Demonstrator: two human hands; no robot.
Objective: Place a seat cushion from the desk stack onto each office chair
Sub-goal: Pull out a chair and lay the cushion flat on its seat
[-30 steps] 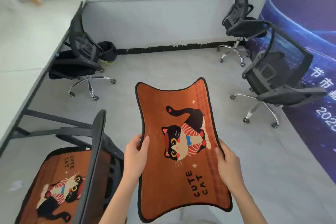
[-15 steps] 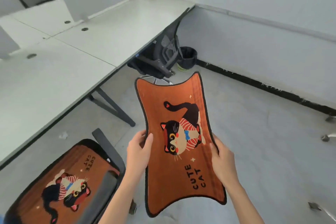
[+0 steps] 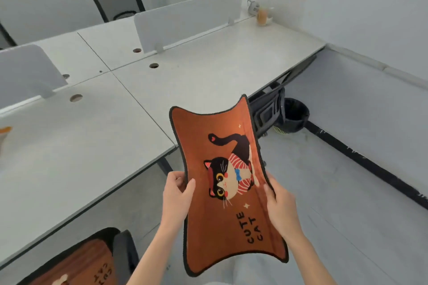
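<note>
We are gripping an orange cat cushion [image 3: 228, 183] with both hands [image 3: 177, 194], fingers [image 3: 269, 190] curled around its side edges, above the floor. We are judging that the black chair [image 3: 266, 111] beyond our fingers, tucked under the desk [image 3: 92, 146], is needing it laid flat and centred.

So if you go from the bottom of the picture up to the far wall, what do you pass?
Chair with a cat cushion on it → the cat cushion gripped by the left hand and right hand → white desk → white divider → orange cup on the desk's far corner.
</note>
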